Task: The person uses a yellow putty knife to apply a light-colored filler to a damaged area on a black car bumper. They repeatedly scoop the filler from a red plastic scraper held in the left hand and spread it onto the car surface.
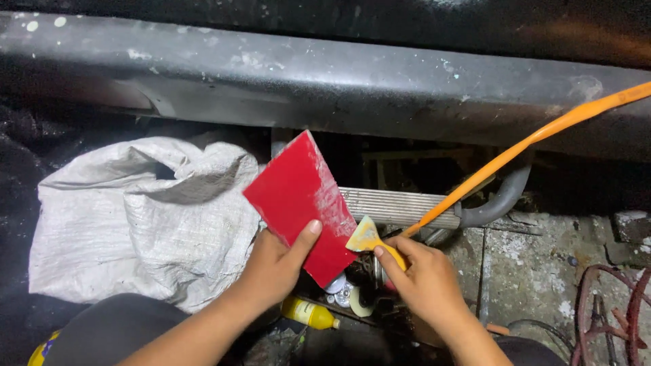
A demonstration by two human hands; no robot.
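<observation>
So, the red plastic card is the thing to orient by; it's a flat, thin square sheet, tilted on one corner, smeared pale along its right edge; the left hand has it at the lower corner, thumb pressed across the face and the other fingers hidden behind, so closed on it. Just right of the card, the right hand pinches a small yellow putty scraper, fingers closed on its handle end, blade tip touching or nearly touching the card's right edge; I can't tell which.

Looks light and fairly stiff to me, probably a bit bendy if you lean on it, and slick where the paste sits; I'd hold it by the clean lower corner, away from the smear.

Left of the card lies a crumpled white woven sack; above it runs a dusty dark bumper-like panel; behind it a ribbed metal plate; an orange hose slants off up and to the right; below the card a small yellow bottle lies on the floor among round bits.
</observation>
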